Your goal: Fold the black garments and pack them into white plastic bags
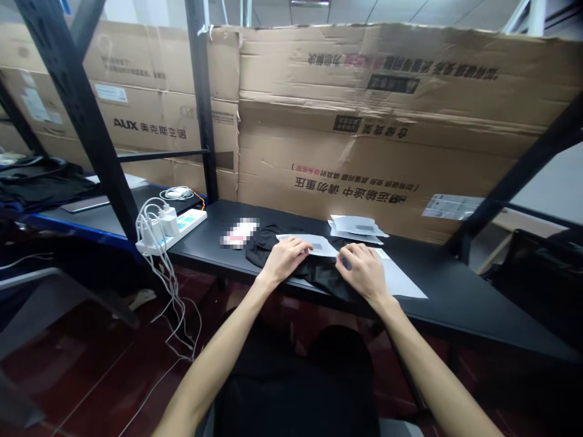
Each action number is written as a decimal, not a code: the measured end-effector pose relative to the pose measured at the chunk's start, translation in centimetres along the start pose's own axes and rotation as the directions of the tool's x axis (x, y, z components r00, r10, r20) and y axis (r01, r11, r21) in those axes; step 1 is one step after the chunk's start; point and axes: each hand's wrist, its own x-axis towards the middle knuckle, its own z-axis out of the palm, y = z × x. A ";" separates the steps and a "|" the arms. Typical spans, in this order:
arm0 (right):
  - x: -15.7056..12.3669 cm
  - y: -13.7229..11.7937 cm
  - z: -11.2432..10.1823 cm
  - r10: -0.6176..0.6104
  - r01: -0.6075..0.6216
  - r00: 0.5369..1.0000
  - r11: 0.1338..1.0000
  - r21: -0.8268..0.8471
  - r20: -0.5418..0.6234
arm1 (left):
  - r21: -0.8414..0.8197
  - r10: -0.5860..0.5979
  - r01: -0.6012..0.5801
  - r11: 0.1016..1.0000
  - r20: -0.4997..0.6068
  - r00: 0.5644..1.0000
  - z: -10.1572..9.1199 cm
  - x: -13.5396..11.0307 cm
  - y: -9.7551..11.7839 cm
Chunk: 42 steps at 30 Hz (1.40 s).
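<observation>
A black cloth garment [291, 264] lies crumpled on the black table top [437, 297], and a white sheet [310, 244] rests on it. My left hand [285, 258] lies on that sheet, its fingers pressing down. My right hand [362, 273] sits just to the right, fingertips gathered at the edge of the black cloth. Under it, a second white sheet [396, 276] extends to the right. A small stack of white sheets [357, 229] lies beyond my hands. Left of the cloth is a pixelated pink-and-white item [239, 233], its details blurred.
A white power strip [170, 233] holds white chargers, and their cables hang over the table edge. Cardboard panels [364, 121] stand behind the table between black metal uprights [203, 97]. A laptop [86, 204] and dark clothing [40, 185] lie at the left.
</observation>
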 end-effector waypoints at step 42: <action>6.7 15.0 7.2 0.308 -0.288 0.838 0.951 -0.114 0.451 | 0.271 -0.315 0.252 0.929 0.223 0.923 3.5 -1.2 -1.7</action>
